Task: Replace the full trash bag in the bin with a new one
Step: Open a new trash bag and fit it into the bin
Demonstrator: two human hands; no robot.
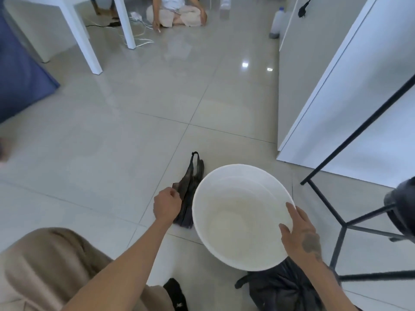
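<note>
My left hand (167,204) pinches the new bag (190,182) at the bin's (221,194) nine o'clock, right hand (301,231) flat on its rim; unfolding comes next.

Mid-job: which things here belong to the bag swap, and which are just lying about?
Job: round white plastic bin; flat folded dark bag, pinched by left hand; right hand on rim; bulging dark full bag.
Lying about: black metal stand; white table leg; translucent plastic bottle.

The round white bin (215,239) stands upright, unlined and bare inside. Just left of it, touching its side, lies the new bag (190,187), dark, flat and folded, handles pointing away. Against the bin's near side slumps the full trash bag (283,288), dark grey and crumpled.
</note>
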